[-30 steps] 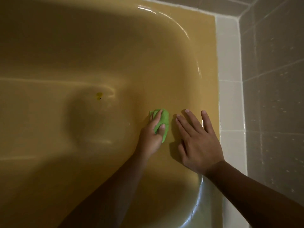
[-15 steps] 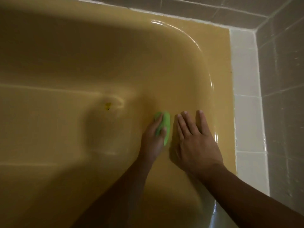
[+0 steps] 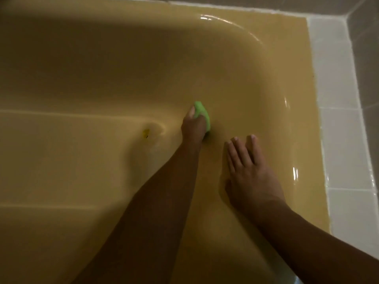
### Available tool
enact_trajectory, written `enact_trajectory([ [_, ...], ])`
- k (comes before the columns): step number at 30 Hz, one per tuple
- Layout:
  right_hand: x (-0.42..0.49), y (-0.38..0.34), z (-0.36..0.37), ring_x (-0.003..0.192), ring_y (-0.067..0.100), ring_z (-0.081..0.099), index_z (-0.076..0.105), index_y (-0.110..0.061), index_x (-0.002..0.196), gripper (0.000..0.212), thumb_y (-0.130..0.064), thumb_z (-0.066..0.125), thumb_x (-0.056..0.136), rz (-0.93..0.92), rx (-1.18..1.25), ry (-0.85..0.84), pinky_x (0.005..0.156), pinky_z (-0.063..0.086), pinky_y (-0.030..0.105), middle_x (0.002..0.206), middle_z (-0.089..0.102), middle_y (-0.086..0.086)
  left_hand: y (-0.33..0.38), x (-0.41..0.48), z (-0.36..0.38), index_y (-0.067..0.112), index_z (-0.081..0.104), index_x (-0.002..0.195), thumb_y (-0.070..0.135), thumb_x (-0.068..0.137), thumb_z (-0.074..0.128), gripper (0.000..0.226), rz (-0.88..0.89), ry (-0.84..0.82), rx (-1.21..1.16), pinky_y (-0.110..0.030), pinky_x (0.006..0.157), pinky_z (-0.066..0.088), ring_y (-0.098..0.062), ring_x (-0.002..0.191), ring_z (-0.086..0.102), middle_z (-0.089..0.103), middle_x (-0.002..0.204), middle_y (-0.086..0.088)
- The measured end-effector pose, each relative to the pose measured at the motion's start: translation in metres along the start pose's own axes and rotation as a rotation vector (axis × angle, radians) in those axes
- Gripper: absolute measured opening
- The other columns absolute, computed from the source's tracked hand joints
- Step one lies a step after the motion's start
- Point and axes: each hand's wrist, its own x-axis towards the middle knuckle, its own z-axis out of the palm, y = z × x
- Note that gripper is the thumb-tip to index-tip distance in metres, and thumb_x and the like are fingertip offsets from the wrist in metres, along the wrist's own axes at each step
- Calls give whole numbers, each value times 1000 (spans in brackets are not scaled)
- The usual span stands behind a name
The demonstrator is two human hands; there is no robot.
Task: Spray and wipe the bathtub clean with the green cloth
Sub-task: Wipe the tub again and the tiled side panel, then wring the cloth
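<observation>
A mustard-yellow bathtub [image 3: 256, 83] fills the view, seen from above at its rounded end. My left hand [image 3: 194, 126] grips a bunched green cloth [image 3: 202, 113] and holds it against the sloped inner wall of the tub. My right hand [image 3: 249, 171] lies flat on the same slope, lower and to the right of the cloth, with its fingers straight and spread a little. No spray bottle is in view.
A small yellow-and-dark speck [image 3: 146, 133] sits on the tub floor left of the cloth. A white tiled ledge [image 3: 340, 119] runs along the tub's right rim, with grey wall tiles [image 3: 367, 58] beyond it.
My left hand has pushed the cloth farther up the tub wall, away from my right hand. My right hand stays flat on the slope. The view has tilted and shifted.
</observation>
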Motion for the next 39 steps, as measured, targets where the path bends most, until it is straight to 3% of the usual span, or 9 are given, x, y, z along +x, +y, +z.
enact_trajectory([
  [5, 16, -17, 9, 155, 47, -15, -12, 3, 158, 80, -53, 12, 107, 2, -28, -23, 118, -15, 72, 166, -16, 30, -33, 4, -20, 26, 49, 154, 30, 100, 59, 55, 134, -114, 115, -29, 107, 48, -14, 128, 59, 60, 147, 3],
  [10, 24, -22, 10, 157, 45, -13, -9, 2, 158, 74, -48, 11, 108, -12, -24, -46, 118, -17, 71, 169, -12, 27, -147, -64, -62, 26, 53, 151, 28, 102, 61, 50, -26, -111, 422, -34, 116, 41, -21, 138, 54, 54, 153, -2],
  [14, 22, -26, 9, 158, 42, -10, -4, 1, 161, 73, -47, 15, 108, 14, -10, -49, 118, -18, 70, 170, -7, 24, -181, -141, -96, 34, 53, 150, 33, 101, 59, 49, -182, -117, 617, -30, 112, 41, -23, 137, 54, 55, 153, -1],
  [17, 22, -27, 10, 158, 43, -10, -3, 2, 161, 72, -44, 14, 109, 17, 5, -47, 118, -17, 70, 170, -6, 25, -170, -125, -90, 38, 63, 140, 41, 95, 61, 45, -270, -65, 524, -34, 105, 51, -25, 125, 63, 64, 142, 0],
  [22, 24, -40, 18, 157, 45, -9, -3, 2, 160, 72, -45, 13, 108, -17, 0, -35, 118, -14, 72, 170, -5, 26, -118, -20, -58, 27, 66, 140, 43, 80, 57, 63, -86, -11, 348, -39, 102, 55, -20, 116, 67, 70, 132, 1],
  [26, 24, -55, 27, 157, 44, -10, -4, 1, 161, 76, -50, 15, 108, -28, -9, -33, 117, -17, 71, 170, -6, 25, -60, 8, -36, 27, 54, 151, 23, 95, 57, 56, 16, -54, 234, -26, 91, 48, -14, 113, 58, 61, 131, 7],
  [30, 16, -58, 27, 158, 42, -8, -3, 1, 161, 73, -46, 16, 108, -43, 44, -37, 118, -18, 69, 171, -5, 24, -99, -32, -54, 32, 59, 135, 22, 97, 62, 40, 93, -146, 406, -35, 93, 54, -24, 113, 64, 65, 129, 1],
  [36, -23, -57, 21, 158, 43, -7, -1, 2, 161, 70, -41, 17, 109, -44, 132, -38, 119, -18, 69, 171, -2, 24, -156, -133, -125, 26, 61, 132, 18, 93, 64, 40, -173, -439, 835, -25, 78, 44, -28, 111, 65, 67, 125, -6],
  [39, -49, -52, 18, 158, 42, -6, 3, 0, 162, 71, -44, 16, 108, -42, 150, -27, 119, -15, 68, 171, 1, 23, -148, -166, -133, 35, 60, 132, 23, 94, 59, 40, -220, -491, 904, -26, 82, 48, -26, 109, 65, 67, 124, -3],
])
